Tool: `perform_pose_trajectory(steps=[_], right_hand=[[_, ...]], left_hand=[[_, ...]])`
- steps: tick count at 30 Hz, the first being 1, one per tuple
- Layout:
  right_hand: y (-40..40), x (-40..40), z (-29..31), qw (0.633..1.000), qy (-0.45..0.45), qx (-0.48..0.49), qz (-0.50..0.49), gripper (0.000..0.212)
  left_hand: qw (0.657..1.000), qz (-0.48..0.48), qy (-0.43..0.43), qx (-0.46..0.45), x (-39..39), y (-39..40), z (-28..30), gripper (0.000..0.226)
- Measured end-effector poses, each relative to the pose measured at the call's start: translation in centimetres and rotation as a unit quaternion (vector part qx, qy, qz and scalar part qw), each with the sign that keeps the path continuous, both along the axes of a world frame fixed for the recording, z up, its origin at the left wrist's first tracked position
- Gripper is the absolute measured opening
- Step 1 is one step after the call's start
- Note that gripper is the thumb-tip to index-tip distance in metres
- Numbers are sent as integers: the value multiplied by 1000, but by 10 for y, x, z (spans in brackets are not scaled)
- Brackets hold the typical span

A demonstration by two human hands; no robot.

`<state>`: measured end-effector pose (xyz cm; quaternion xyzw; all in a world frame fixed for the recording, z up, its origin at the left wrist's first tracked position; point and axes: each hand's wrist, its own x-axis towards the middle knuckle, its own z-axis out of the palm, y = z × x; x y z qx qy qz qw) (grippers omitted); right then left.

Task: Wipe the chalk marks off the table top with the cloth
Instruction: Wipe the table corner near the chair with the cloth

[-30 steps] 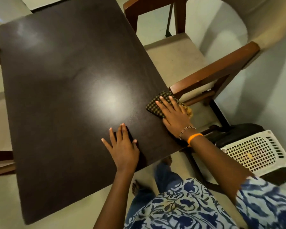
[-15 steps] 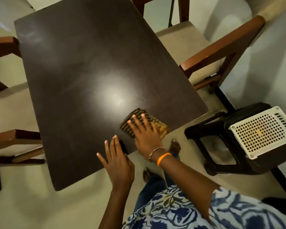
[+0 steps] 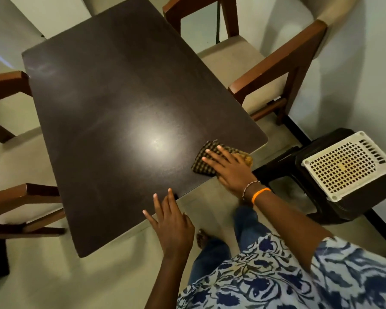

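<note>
A dark brown table top [image 3: 112, 112] fills the middle of the view, with a bright light glare near its centre. Faint pale smears show near its far left corner [image 3: 42, 69]. A dark checked cloth [image 3: 202, 162] with a yellow-orange end lies near the table's near right edge. My right hand [image 3: 230, 169] presses flat on the cloth with straight fingers. My left hand [image 3: 173, 224] is spread flat, its fingertips resting on the near edge of the table, holding nothing.
A wooden armchair [image 3: 274, 70] with a beige seat stands at the right of the table. Another chair's arms [image 3: 13, 197] reach in at the left. A dark stool with a white perforated top [image 3: 345, 163] stands right of my right arm. My feet are below the table's edge.
My right hand slid the cloth along the near part of the table, first toward the left hand, then back to the right edge. The camera pulled back and my left hand slipped nearer the edge.
</note>
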<state>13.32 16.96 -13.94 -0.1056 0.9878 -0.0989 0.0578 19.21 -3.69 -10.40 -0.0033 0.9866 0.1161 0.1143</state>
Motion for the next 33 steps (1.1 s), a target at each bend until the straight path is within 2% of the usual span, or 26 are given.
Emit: perform_pose_trajectory(steps=[2,5,10,12,13,14,16,17,18,19,25,28,30,33], right_hand=[[29,-4,2,999,-5,-10,-32,69],[63,-9,7,997,-16,-13,-72,62],[102,-4,6,985,-14,-25,-170,63],[117,2,2,960,-12,-110,-256,58],[127,7,-1,928,-9,-211,-306,57],[135,12,-3,877,-5,-325,-355,54],[159,27,-5,741,-20,-489,-459,47],[173,35,-7,684,-30,-526,-503,47],[186,43,-11,646,-35,-540,-539,47],[197,50,-16,629,-36,-535,-563,47],[292,82,-57,637,-41,-401,-657,59],[333,83,-86,646,-41,-316,-693,53],[353,78,-105,660,-72,-277,-695,55],[367,75,-129,653,-155,-284,-685,54]], left_hand=[[1000,-29,-8,-8,4,13,-4,81],[996,-83,2,-19,7,36,-6,89],[972,-231,39,14,-5,93,-5,89],[960,-278,24,29,-12,128,-4,87],[955,-292,8,46,-15,145,-4,84],[952,-296,-11,80,-18,161,-2,79],[939,-305,-84,136,-24,203,1,70],[930,-319,-104,147,-27,224,-1,68],[923,-333,-112,158,-30,243,-4,67],[916,-348,-116,165,-32,259,-7,66],[871,-436,-170,146,-39,364,-40,65],[859,-464,-173,129,-45,403,-55,61],[858,-472,-166,118,-51,420,-65,59],[853,-482,-178,90,-58,438,-77,63]])
